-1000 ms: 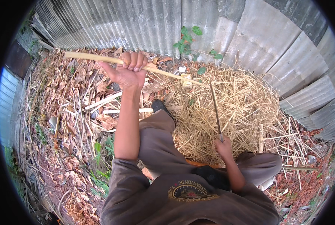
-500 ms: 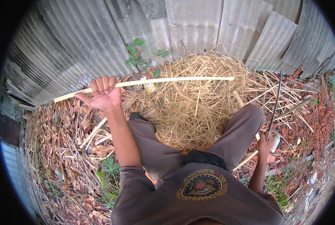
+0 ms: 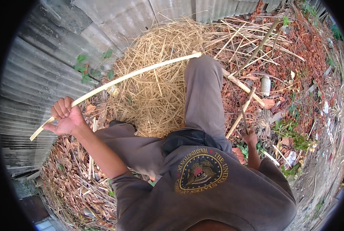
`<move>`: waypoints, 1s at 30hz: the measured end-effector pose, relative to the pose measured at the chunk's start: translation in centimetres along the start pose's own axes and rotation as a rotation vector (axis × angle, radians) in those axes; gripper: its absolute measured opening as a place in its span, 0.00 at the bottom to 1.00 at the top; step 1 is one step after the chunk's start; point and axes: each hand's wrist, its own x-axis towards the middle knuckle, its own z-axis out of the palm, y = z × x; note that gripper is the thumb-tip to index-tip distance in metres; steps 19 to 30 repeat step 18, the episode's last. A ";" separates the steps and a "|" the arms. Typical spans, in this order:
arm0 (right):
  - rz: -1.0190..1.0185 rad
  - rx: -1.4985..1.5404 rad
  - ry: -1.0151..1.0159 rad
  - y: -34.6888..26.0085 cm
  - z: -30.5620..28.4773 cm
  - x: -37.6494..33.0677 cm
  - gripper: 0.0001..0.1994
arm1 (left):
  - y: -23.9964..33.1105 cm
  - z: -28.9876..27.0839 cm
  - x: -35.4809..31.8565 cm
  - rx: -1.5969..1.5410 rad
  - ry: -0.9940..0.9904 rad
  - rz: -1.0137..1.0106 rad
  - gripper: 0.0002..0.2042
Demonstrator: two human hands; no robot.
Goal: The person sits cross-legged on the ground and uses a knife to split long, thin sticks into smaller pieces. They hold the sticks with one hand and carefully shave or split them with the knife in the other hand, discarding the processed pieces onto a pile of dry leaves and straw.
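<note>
My left hand (image 3: 67, 115) is closed round a long pale split-bamboo strip (image 3: 137, 72) near its lower end. The strip slants up to the right across the straw-like pile, its far end beside my raised right knee. Low at my right side, my right hand (image 3: 251, 138) grips a machete (image 3: 244, 116) whose blade appears foreshortened and points away from me. Close to the blade lies a cut bamboo stick (image 3: 239, 117). The machete's handle is mostly hidden within my fist.
A heap of thin bamboo shavings (image 3: 152, 98) fills the ground before me, against a corrugated metal wall (image 3: 37, 77). Thicker poles (image 3: 260, 48) and loose strips lie to the right, near a whitish bottle-like container (image 3: 265, 85). Dry leaves (image 3: 74, 169) cover the left ground.
My view has turned to the right. The strip in my left hand now slants more steeply, and the machete in my right hand has swung, its blade looking shorter.
</note>
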 end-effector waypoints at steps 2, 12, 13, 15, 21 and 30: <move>0.034 -0.035 -0.014 1.4 0.5 -0.4 0.23 | 0.3 1.1 0.1 0.014 -0.034 -0.004 0.32; -0.179 -0.220 0.092 -2.2 3.9 -1.0 0.29 | 8.5 5.6 3.1 0.228 -0.194 -0.142 0.29; -0.254 -0.178 0.018 -4.1 4.4 -1.0 0.29 | 9.2 6.2 3.2 0.247 -0.206 -0.203 0.29; -0.407 -0.013 -0.081 -6.6 6.5 -0.8 0.29 | 9.7 7.5 3.5 0.307 -0.202 -0.304 0.27; -0.638 -0.213 -0.096 -9.5 13.1 1.7 0.33 | 12.1 8.9 3.5 0.429 -0.153 -0.309 0.25; -0.638 -0.213 -0.096 -9.5 13.1 1.7 0.33 | 12.1 8.9 3.5 0.429 -0.153 -0.309 0.25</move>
